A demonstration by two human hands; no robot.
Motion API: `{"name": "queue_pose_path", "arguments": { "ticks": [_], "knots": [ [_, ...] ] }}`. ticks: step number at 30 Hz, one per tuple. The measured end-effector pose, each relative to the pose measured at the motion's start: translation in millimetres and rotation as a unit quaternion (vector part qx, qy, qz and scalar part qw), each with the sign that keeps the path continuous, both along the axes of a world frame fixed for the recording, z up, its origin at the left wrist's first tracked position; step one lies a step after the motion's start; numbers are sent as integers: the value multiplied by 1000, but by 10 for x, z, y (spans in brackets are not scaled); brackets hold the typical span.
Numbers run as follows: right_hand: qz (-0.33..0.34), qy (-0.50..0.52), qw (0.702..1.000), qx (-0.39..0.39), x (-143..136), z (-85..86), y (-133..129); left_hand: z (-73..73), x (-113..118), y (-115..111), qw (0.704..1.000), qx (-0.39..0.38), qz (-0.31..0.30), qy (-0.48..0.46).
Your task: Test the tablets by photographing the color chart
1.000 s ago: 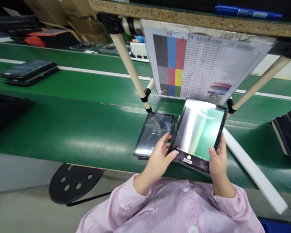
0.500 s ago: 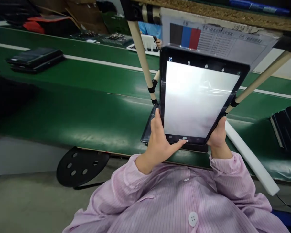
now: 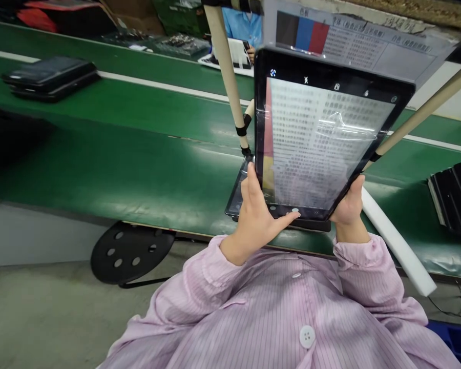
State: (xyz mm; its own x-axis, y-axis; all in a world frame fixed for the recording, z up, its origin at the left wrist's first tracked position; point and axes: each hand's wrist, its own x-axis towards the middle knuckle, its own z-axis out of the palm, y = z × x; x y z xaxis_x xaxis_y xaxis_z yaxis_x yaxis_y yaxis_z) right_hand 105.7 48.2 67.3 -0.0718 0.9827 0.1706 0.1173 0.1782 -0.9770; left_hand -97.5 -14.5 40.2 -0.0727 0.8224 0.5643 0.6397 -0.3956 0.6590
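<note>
Left hand [image 3: 255, 218] and right hand [image 3: 349, 205] clasp a raised tablet [image 3: 326, 141] by its edges, text from the far chart [image 3: 369, 43] already on screen [image 3: 322, 148], another tablet [image 3: 236, 195] lying left.

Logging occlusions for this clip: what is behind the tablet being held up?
Past the held tablet, the upper part of a printed chart shows; part of another tablet lies lower left on the green bench. The held tablet and left hand hide the rest.
</note>
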Motion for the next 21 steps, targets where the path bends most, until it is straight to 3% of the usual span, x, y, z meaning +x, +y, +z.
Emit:
{"name": "queue_pose_path", "arguments": {
  "ticks": [9,13,17,21],
  "knots": [
    [2,13,1000,-19,-23,2,-35,-39,37,-18,1000,-5,23,-16],
    [14,33,999,-25,-27,11,-36,-39,5,-26,999,30,1,-34],
    [14,51,998,-45,-21,-4,-80,1,-92,12,979,25,-68,-191],
    [17,60,997,-41,12,9,-191,15,-212,106,919,-79,-104,-373]
  ]
}}
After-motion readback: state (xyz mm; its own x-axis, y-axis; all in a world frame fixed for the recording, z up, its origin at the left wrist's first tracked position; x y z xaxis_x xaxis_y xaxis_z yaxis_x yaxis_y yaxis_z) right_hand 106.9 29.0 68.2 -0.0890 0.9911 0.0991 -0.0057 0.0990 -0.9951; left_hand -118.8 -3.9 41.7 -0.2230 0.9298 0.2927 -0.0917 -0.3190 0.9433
